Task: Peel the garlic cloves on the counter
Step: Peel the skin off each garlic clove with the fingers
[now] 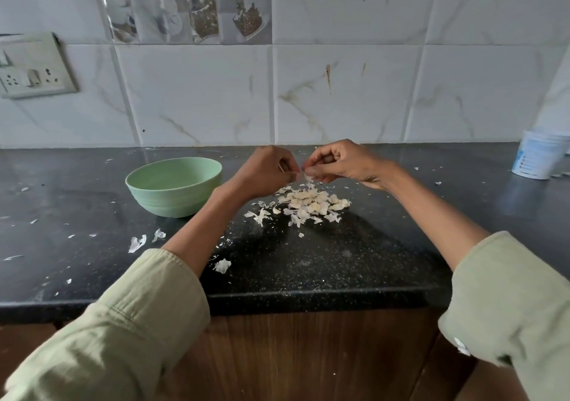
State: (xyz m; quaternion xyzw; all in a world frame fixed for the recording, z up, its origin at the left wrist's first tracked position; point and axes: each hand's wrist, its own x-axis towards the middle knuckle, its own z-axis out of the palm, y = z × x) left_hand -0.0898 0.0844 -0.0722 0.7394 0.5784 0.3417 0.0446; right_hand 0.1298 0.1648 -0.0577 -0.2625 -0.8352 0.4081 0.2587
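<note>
A heap of garlic cloves and papery skins (310, 201) lies on the black counter (308, 262), right of a green bowl (174, 184). Both hands are raised just above the heap, fingertips meeting. My left hand (268, 169) has its fingers curled and pinches a small garlic clove (300, 175) together with my right hand (342, 161), whose fingers are also curled. A pale flake of skin hangs at the fingertips. The clove itself is mostly hidden by the fingers.
Loose skins (137, 243) lie scattered on the counter's left and front. A white plastic tub (538, 155) stands at the far right by the tiled wall. A wall socket (30, 67) is at the upper left. The counter's front edge (308, 300) runs above wooden cabinets.
</note>
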